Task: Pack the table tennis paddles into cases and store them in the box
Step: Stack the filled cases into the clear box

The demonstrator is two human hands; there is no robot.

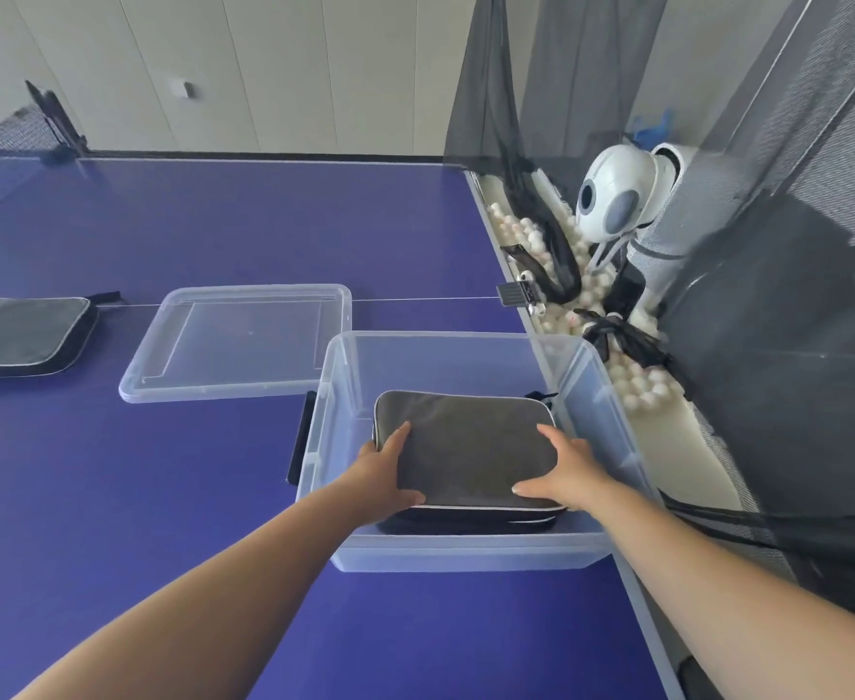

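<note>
Bright, even daylight, soft shadows, sharp focus, wide-angle bending toward the edges.

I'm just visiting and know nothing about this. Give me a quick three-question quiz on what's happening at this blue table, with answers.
1. True or false: the clear plastic lid is fastened on the clear plastic storage box.
2. What do the left hand and right hand hold? A) a white ball B) a grey zippered paddle case C) a bare paddle
3. Fill in: a second dark paddle case lies at the table's far ___ edge of the view.

Key
1. False: the lid lies flat on the blue table tennis table, beside the box.
2. B: each hand grips one side of it, inside the box.
3. Left.
</note>
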